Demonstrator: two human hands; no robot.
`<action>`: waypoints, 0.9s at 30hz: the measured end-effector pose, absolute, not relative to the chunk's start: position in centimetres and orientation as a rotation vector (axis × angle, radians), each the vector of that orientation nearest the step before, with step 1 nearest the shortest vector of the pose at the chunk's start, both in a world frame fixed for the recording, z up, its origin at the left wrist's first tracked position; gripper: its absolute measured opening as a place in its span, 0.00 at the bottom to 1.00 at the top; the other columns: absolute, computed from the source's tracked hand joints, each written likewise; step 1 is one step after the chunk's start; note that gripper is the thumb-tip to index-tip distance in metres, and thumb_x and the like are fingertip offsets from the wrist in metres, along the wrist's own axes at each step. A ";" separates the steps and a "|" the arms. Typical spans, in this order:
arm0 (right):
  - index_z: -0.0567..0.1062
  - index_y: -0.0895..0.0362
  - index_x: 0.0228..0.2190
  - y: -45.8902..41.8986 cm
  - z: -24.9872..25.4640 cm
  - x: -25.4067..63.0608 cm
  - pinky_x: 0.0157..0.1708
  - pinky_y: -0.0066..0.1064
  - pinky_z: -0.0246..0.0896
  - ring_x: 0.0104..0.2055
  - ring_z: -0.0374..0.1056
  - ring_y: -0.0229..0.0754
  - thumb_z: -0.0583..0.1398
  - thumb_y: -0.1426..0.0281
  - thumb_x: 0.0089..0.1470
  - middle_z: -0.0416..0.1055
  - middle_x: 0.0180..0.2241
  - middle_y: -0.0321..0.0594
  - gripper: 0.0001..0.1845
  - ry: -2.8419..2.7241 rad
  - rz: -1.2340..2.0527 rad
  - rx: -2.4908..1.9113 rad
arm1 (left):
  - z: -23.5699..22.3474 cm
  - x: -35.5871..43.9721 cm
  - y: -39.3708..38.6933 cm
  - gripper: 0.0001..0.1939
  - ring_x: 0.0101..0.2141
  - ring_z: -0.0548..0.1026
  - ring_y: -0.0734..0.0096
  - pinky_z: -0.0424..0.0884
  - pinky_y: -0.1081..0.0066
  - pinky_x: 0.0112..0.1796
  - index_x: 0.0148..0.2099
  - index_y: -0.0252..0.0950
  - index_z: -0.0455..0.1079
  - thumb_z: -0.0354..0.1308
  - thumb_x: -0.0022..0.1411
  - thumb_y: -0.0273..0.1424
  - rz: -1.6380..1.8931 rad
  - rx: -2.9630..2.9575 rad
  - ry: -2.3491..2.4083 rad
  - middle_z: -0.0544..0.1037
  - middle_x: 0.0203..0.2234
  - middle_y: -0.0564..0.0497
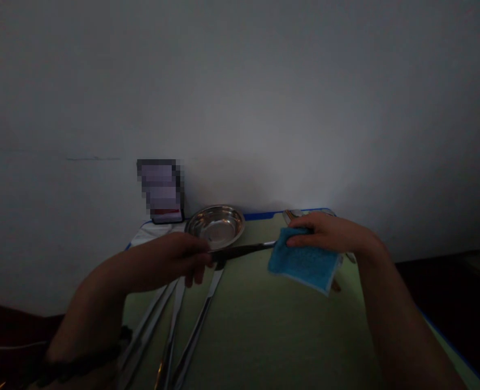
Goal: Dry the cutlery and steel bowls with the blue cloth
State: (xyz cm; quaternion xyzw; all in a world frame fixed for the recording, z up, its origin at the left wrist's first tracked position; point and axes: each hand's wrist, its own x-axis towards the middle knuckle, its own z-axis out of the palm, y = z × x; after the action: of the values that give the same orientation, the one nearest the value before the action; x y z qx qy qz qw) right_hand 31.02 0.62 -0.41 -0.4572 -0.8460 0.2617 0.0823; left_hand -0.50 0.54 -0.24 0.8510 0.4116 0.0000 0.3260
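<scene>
My left hand is closed on the dark, wider end of a table knife, which lies level in the air above the table. My right hand pinches a blue cloth folded around the knife's other end, so that end is hidden. The cloth's lower corner hangs down. Below my left hand, several metal table knives lie side by side on the table, pointing away from me.
A shiny metal bowl stands at the back of the pale green table. Left of it a phone-like device, its screen blurred, leans on the wall. More cutlery lies partly hidden behind my right hand.
</scene>
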 end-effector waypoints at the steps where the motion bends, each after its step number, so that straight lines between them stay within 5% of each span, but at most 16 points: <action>1: 0.75 0.57 0.33 0.6 -0.4 30.8 0.28 0.29 0.57 0.29 0.67 0.39 0.55 0.56 0.53 0.73 0.30 0.39 0.18 -2.528 0.765 -1.372 | -0.2 -0.3 0.5 0.17 0.25 0.74 0.72 0.67 0.74 0.28 0.30 0.35 0.70 0.44 0.62 0.35 0.002 2.234 1.065 0.76 0.23 0.52; 11: 0.74 0.56 0.33 0.4 -1.9 25.3 0.28 0.27 0.53 0.28 0.64 0.36 0.54 0.61 0.56 0.72 0.29 0.37 0.14 -2.596 0.726 -1.050 | 0.1 0.4 0.6 0.17 0.24 0.73 0.73 0.66 0.76 0.28 0.28 0.35 0.68 0.45 0.64 0.36 0.065 2.305 1.007 0.75 0.21 0.54; 21: 0.73 0.56 0.35 0.5 -0.6 30.1 0.26 0.28 0.56 0.27 0.65 0.37 0.50 0.54 0.56 0.71 0.29 0.37 0.21 -2.428 0.732 -1.315 | 1.0 -3.7 1.0 0.16 0.27 0.72 0.71 0.68 0.75 0.29 0.35 0.35 0.68 0.44 0.63 0.39 0.475 2.183 1.325 0.75 0.25 0.53; 27: 0.72 0.57 0.29 0.3 -0.5 29.3 0.25 0.27 0.55 0.25 0.64 0.35 0.51 0.55 0.56 0.68 0.24 0.35 0.20 -2.476 0.714 -1.323 | 0.9 -3.4 0.6 0.16 0.26 0.73 0.72 0.69 0.73 0.29 0.30 0.34 0.69 0.46 0.63 0.37 0.299 2.221 1.172 0.75 0.24 0.51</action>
State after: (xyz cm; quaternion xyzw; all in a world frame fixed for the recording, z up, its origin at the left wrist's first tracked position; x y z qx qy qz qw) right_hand 29.30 0.34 -0.46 -0.4532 -0.8485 0.2445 0.1222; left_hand -3.42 0.64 0.86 0.8374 0.4417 0.1128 0.3016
